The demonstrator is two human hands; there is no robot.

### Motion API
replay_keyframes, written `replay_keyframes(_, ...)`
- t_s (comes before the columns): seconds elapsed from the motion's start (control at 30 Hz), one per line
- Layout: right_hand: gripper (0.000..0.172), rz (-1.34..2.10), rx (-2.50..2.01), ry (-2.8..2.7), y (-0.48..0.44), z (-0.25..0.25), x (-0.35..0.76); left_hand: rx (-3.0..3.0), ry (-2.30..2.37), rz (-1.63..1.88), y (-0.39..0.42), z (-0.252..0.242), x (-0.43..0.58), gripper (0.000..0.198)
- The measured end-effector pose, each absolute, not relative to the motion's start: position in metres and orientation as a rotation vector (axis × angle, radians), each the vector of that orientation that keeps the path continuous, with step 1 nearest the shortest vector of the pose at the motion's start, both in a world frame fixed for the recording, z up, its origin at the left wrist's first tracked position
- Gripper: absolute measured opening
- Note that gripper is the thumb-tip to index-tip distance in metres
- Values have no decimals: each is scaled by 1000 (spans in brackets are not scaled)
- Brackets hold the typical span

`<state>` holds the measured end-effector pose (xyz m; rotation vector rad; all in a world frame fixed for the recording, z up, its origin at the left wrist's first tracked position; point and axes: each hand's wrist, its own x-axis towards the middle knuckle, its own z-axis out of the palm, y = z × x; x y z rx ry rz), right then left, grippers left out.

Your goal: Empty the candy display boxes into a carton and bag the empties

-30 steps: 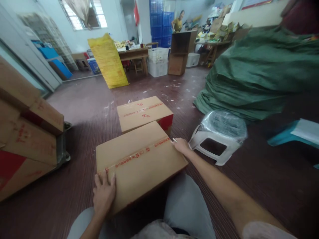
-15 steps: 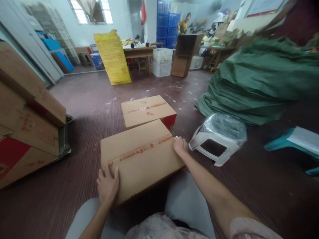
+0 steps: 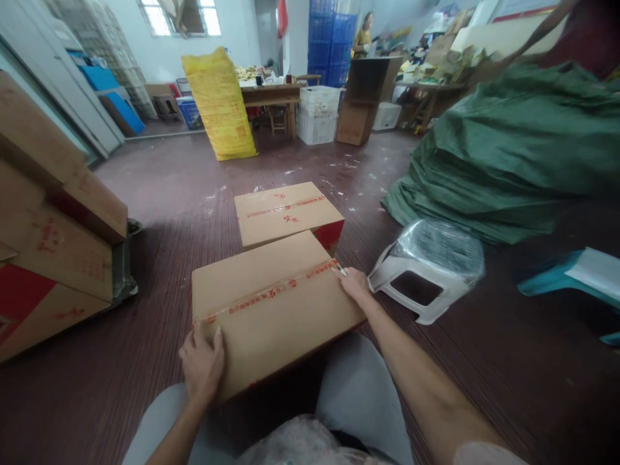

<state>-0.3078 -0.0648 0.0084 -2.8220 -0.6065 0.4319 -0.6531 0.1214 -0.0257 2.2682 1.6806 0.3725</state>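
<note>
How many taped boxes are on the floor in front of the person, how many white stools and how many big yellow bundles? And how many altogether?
Taped boxes: 2, the near box under the left hand and right hand, and the far box behind it.
White stool: 1
Yellow bundle: 1
Total: 4

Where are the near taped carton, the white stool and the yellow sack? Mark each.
near taped carton (image 3: 271, 316): head view, top face.
white stool (image 3: 438, 248): head view, wrapped seat.
yellow sack (image 3: 220, 106): head view, front side.
</note>
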Motion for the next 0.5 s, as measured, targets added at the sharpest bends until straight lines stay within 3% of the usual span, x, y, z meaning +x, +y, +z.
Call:
replay_keyframes(0.2,50,241,-2840,-534,-61,-11,-319,2154,1843,327,150,-11,-636,72)
replay_keyframes(0.33,47,191,-2819,-464,-60,-13,-320,2503,1522,-43,195,3,-605,67)
replay_keyframes(0.5,50,555,-2601,-479,-69,0,-303,2650,1385,-378,217,15,-586,64)
